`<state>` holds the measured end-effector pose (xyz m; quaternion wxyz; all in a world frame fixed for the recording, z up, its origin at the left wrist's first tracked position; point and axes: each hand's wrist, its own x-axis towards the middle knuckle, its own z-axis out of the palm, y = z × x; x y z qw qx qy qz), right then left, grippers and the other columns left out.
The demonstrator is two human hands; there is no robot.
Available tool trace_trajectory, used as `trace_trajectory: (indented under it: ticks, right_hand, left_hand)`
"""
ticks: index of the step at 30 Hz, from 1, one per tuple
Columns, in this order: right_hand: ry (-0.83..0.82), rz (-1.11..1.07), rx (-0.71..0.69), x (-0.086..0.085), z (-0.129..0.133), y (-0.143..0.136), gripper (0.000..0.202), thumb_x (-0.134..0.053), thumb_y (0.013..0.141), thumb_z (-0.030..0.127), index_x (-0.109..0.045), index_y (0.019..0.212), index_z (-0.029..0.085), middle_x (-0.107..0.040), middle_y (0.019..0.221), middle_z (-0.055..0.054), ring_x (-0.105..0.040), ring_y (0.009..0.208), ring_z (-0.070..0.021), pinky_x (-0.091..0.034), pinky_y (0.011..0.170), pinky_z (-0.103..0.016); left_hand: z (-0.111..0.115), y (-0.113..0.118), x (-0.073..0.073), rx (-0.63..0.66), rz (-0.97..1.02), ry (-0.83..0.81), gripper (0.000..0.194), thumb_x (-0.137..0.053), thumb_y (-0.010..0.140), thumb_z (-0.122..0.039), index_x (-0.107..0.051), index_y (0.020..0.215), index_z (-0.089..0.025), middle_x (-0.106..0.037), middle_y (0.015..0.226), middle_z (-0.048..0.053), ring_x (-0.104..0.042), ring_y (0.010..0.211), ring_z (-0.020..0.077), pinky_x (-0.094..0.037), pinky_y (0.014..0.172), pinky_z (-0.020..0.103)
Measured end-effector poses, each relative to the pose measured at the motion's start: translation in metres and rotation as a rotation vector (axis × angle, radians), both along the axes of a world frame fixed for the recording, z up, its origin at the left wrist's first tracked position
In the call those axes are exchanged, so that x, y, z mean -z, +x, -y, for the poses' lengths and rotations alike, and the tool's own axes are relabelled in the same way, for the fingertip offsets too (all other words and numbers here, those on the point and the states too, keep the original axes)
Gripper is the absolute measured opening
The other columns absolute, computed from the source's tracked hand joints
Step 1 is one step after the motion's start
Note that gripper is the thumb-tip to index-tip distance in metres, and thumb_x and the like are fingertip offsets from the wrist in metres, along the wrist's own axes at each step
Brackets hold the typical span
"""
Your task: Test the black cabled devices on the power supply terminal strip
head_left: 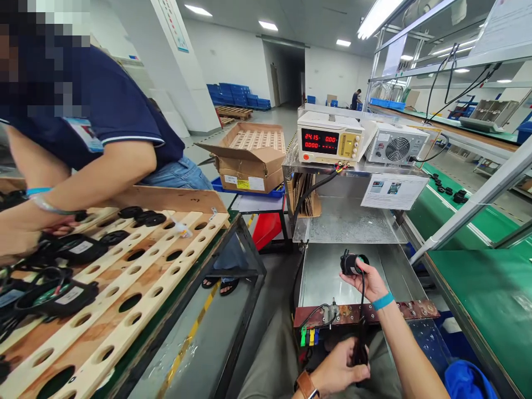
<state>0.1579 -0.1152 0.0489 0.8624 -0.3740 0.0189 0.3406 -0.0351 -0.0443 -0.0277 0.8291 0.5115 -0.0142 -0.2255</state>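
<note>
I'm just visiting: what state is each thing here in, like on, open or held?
Black part: held in right hand
Cable: hanging from the black part, gripped lower down by left hand
Power supply: on, red digits lit
Fan: can't tell whether turning
Carton: flaps open
Rack: partly covered by housings
Ceiling light: lit
</note>
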Motion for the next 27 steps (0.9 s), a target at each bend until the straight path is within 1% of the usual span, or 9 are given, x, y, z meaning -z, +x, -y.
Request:
trace_trajectory:
  ticks: [3,5,9,11,13,15,17,22,27]
  right_hand:
    - [-0.092,0.017,0.008,0.036,-0.009,0.025,0.024,-0.072,0.087,0.019,-0.062,0.108,0.012,-0.067,0.095,-0.012,-0.067,0.085,-0.0267,-0.061,0.088,-0.049]
    - [-0.194,0.047,-0.024,0.06,-0.015,0.042,0.021,-0.071,0.088,0.02,-0.061,0.105,0.014,-0.066,0.093,-0.011,-0.067,0.08,-0.0254,-0.062,0.085,-0.048]
    - [-0.386,0.108,-0.135,0.099,-0.021,0.072,0.016,-0.07,0.089,0.024,-0.059,0.097,0.016,-0.064,0.088,-0.008,-0.066,0.076,-0.0238,-0.063,0.079,-0.043]
    - [-0.438,0.128,-0.181,0.114,-0.021,0.08,0.016,-0.07,0.088,0.024,-0.058,0.096,0.016,-0.063,0.089,-0.007,-0.066,0.075,-0.0233,-0.064,0.076,-0.04]
    - [-0.472,0.115,-0.21,0.126,-0.02,0.083,0.017,-0.071,0.086,0.022,-0.059,0.096,0.017,-0.064,0.089,-0.007,-0.065,0.077,-0.0234,-0.064,0.073,-0.039]
    - [-0.507,0.092,-0.228,0.136,-0.018,0.083,0.019,-0.072,0.084,0.02,-0.059,0.097,0.017,-0.063,0.088,-0.006,-0.065,0.077,-0.0233,-0.064,0.07,-0.039]
    - [-0.542,0.079,-0.245,0.145,-0.016,0.082,0.021,-0.072,0.082,0.017,-0.059,0.099,0.017,-0.062,0.085,-0.005,-0.064,0.075,-0.0225,-0.064,0.066,-0.038]
    - [-0.585,0.065,-0.27,0.16,-0.015,0.08,0.025,-0.076,0.081,0.016,-0.061,0.102,0.017,-0.063,0.085,-0.005,-0.063,0.074,-0.0216,-0.064,0.063,-0.036]
    - [-0.586,0.069,-0.248,0.165,-0.014,0.082,0.023,-0.077,0.083,0.02,-0.061,0.099,0.017,-0.062,0.084,-0.004,-0.062,0.072,-0.0201,-0.064,0.064,-0.036]
  left_hand:
    - [0.003,-0.014,0.023,0.055,-0.187,-0.091,0.077,-0.088,0.05,-0.066,-0.046,0.093,-0.018,-0.063,0.075,0.002,-0.064,0.065,0.016,-0.042,0.059,0.023]
    - [-0.003,-0.02,0.02,0.049,-0.232,-0.153,0.074,-0.088,0.052,-0.065,-0.047,0.093,-0.018,-0.062,0.073,0.0,-0.061,0.057,0.0125,-0.041,0.055,0.021]
    - [-0.032,-0.005,-0.029,-0.086,-0.143,-0.191,0.056,-0.083,0.07,-0.053,-0.056,0.099,-0.014,-0.068,0.082,0.008,-0.065,0.065,0.0148,-0.051,0.063,0.027]
    - [-0.052,0.019,-0.054,-0.245,-0.042,-0.092,0.048,-0.079,0.074,-0.052,-0.061,0.093,-0.011,-0.071,0.087,0.013,-0.067,0.074,0.0172,-0.053,0.071,0.029]
    - [-0.07,0.05,-0.063,-0.452,0.01,0.061,0.042,-0.076,0.076,-0.048,-0.064,0.09,-0.01,-0.072,0.089,0.013,-0.067,0.078,0.0171,-0.052,0.074,0.027]
    - [-0.083,0.078,-0.056,-0.603,0.014,0.217,0.035,-0.075,0.075,-0.042,-0.066,0.089,-0.011,-0.072,0.084,0.01,-0.066,0.076,0.0167,-0.051,0.073,0.026]
    - [-0.088,0.097,-0.038,-0.65,0.013,0.35,0.028,-0.073,0.074,-0.036,-0.068,0.086,-0.011,-0.072,0.078,0.008,-0.066,0.073,0.0169,-0.05,0.071,0.026]
    - [-0.086,0.108,-0.002,-0.57,-0.05,0.462,0.026,-0.071,0.074,-0.036,-0.069,0.083,-0.011,-0.073,0.076,0.008,-0.064,0.068,0.0159,-0.046,0.063,0.024]
    - [-0.087,0.109,0.0,-0.447,-0.143,0.409,0.04,-0.075,0.07,-0.049,-0.066,0.073,-0.01,-0.07,0.072,0.01,-0.06,0.06,0.0138,-0.041,0.056,0.023]
